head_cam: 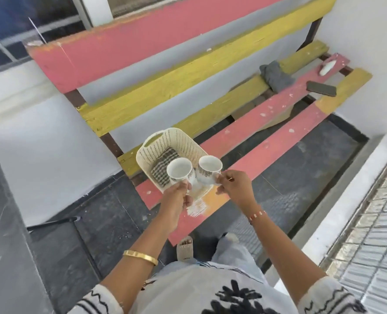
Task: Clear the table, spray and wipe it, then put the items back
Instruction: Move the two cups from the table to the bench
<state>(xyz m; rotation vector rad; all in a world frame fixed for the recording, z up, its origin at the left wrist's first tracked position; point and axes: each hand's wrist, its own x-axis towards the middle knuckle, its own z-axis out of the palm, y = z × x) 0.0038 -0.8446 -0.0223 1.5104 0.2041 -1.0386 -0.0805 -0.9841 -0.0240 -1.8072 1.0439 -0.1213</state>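
My left grip pinching one white cup, my right grip another cup, over basket on worktop, phone at two o'clock.

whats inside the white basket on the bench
A checked cloth lies folded on the floor of the basket. The two cups held in the hands cover its near end, so anything there is hidden.

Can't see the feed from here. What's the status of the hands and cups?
Left hand grips one cup; right hand pinches the other cup. Both above the basket on the bench. Checked cloth inside basket.
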